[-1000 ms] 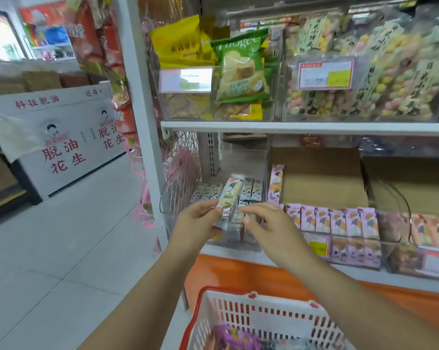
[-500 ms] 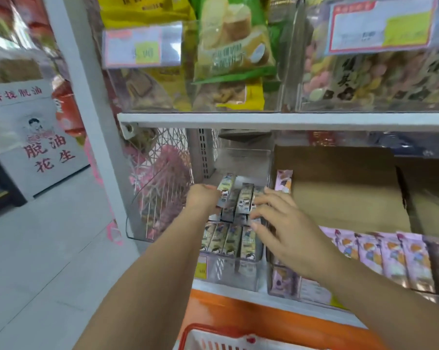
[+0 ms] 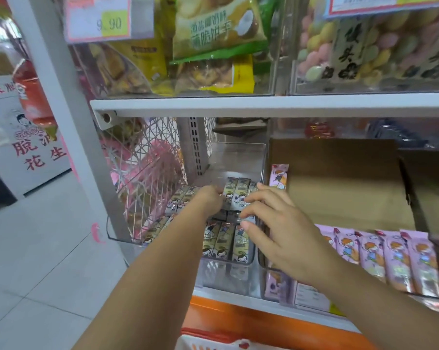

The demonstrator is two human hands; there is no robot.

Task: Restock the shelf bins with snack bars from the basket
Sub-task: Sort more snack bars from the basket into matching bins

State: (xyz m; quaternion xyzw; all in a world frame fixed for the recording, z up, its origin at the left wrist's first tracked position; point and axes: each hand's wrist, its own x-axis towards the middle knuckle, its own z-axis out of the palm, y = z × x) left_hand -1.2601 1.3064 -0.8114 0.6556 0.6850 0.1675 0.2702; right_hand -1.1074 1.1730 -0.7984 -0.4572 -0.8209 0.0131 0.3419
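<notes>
Left hand reaches among the snack bars in the clear bin; its fingers are hidden, so I cannot tell its grip.
Right hand, fingers spread and straight, rests on the back row (best to press bars flat, square with their neighbours). The basket sits below; the price tag reads 9.90, the sign 花生.

You are reaching into the clear bin under the white shelf board, which is limiting the room from above. Your left hand and right hand are filling the middle, over the snack bars. The far part of the bin is lying open. The wire mesh panel is closing the left side, and the cardboard box is blocking the right.
</notes>
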